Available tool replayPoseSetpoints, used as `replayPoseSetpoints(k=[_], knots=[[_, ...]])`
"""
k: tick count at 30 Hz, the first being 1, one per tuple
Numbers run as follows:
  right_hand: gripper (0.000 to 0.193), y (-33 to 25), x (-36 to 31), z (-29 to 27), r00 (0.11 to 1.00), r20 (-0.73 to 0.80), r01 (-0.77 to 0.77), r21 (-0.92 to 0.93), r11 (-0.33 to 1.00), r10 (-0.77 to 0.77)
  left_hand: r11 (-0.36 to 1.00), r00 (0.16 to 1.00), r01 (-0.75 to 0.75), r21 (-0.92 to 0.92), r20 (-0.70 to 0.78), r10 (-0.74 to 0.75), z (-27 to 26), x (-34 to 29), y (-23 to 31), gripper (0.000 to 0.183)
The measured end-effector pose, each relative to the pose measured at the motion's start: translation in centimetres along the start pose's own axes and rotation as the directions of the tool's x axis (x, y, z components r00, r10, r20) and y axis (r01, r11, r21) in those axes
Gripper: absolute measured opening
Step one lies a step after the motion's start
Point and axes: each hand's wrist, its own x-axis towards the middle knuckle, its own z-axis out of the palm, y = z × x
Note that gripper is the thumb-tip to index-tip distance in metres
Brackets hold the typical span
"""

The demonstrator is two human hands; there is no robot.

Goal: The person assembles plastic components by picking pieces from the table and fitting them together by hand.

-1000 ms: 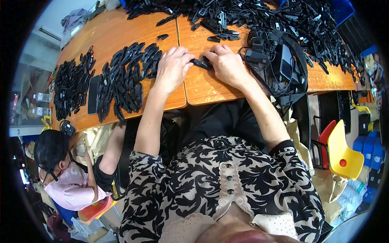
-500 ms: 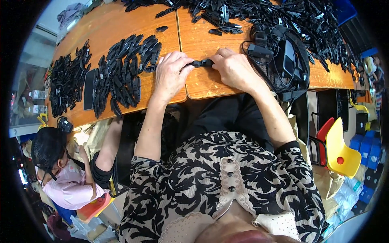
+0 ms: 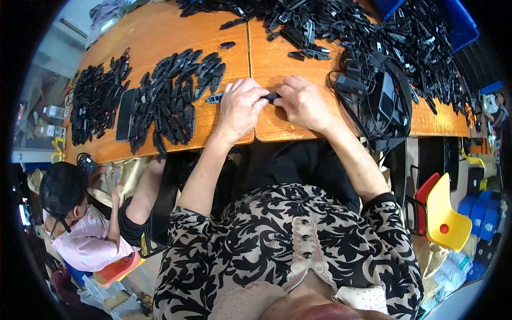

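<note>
Over the table's front part, my left hand and right hand face each other, fingertips closed in a pinch. Between them runs a small black plastic strap piece, mostly covered by the fingers; both hands grip it. A ridged end of a black strap part pokes out left of my left hand; whether it is the same piece I cannot tell. Left of that hand lies a spread of similar black plastic strap pieces. Just right of my right hand sits a black mesh bag with cables and a dark device.
A flat dark phone-like slab separates two strap piles, the farther-left pile being denser. A large heap of black parts covers the back right, beside a blue bin. A seam crosses the wooden table. Another person sits at left.
The view has shifted, so the table appears slightly lower and farther right. My hands have drawn closer together, and less of the strap piece shows between them.
</note>
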Motion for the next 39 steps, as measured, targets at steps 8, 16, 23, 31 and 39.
replayPoseSetpoints(k=[8,16,23,31,39], knots=[[0.031,3.2,9.9,5.1,0.981,-0.181,-0.067,-0.008,0.998,0.065,0.88,0.997,0.052,0.473,-0.075,-0.019,-3.6,-0.2,-3.2,0.019],[0.025,4.4,12.9,8.4,0.998,0.001,-0.069,-0.122,0.99,0.07,0.811,0.95,0.31,0.496,-0.138,-0.278,-5.5,-2.9,-3.8,0.027],[0.019,4.3,3.7,3.8,0.959,-0.242,-0.202,-0.221,0.954,0.147,0.901,0.89,0.332,0.279,-0.408,-0.201,-3.2,9.3,-8.6,0.035],[0.019,4.0,2.9,3.7,0.936,-0.287,-0.257,-0.159,0.953,0.204,0.585,0.733,0.661,0.47,-0.237,-0.638,1.7,16.3,-13.1,0.036],[0.016,5.2,2.9,3.1,0.889,-0.391,-0.257,0.01,0.966,0.24,0.885,0.96,0.277,0.374,-0.138,-0.242,2.2,8.4,-5.9,0.018]])
